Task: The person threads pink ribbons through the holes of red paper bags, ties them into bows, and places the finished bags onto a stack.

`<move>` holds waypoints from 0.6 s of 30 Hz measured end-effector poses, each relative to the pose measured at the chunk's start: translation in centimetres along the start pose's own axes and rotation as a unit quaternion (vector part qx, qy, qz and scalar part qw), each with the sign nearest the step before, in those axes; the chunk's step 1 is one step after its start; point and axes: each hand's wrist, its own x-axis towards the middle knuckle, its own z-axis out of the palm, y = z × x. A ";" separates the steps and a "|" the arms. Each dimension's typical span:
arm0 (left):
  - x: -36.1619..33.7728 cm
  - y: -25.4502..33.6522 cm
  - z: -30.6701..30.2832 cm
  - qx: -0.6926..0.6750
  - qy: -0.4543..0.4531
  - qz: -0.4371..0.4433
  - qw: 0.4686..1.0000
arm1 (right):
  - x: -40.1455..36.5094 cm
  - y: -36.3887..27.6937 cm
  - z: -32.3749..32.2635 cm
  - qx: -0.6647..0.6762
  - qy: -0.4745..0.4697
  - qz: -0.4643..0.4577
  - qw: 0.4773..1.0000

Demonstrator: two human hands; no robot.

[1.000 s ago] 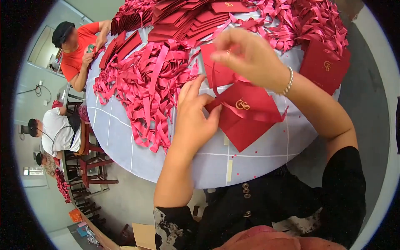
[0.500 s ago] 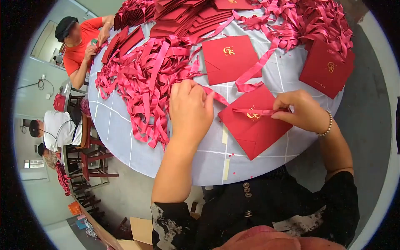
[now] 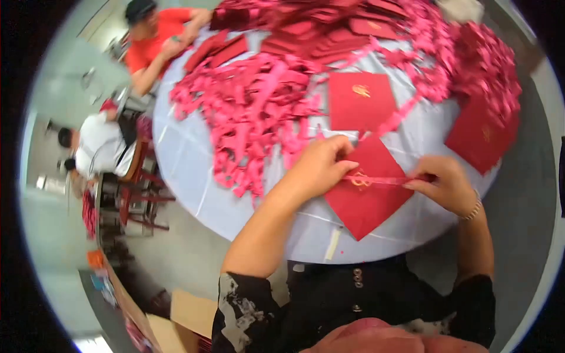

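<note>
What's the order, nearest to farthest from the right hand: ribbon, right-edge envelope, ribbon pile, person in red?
1. ribbon, pinched in the right hand.
2. right-edge envelope, just beyond.
3. ribbon pile, far left.
4. person in red, across the table.

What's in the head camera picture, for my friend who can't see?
The left hand and right hand stretch a pink ribbon across a red card on a pale table. Heaped ribbons and more cards lie beyond.
</note>
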 end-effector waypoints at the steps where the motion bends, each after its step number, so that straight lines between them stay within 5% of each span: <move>1: 0.0 -0.7 -0.4 -0.004 0.001 0.010 1.000 | 0.1 0.3 -0.8 0.012 -0.007 0.033 0.999; 3: -0.4 -0.9 -1.0 -0.004 0.027 0.022 0.999 | 0.1 2.2 -1.4 -0.023 0.048 0.007 0.999; 5: -0.5 -1.2 -1.2 0.009 0.037 0.040 0.998 | 0.4 2.6 -1.8 0.139 0.084 0.116 0.980; 7: -0.5 -1.0 -1.2 -0.009 0.027 0.016 0.999 | 0.9 4.3 -1.5 0.182 0.079 0.087 0.976; 10: -0.6 -1.0 -1.6 -0.034 0.019 0.017 0.999 | 2.7 5.3 -0.6 0.450 0.159 0.049 0.877; 13: -0.3 -1.2 -1.7 -0.097 -0.011 0.009 0.995 | 5.5 4.2 0.1 0.478 0.236 0.071 0.843; 18: -0.1 -1.1 -2.0 -0.056 -0.049 -0.026 0.997 | 9.4 2.5 0.5 0.486 0.210 0.046 0.847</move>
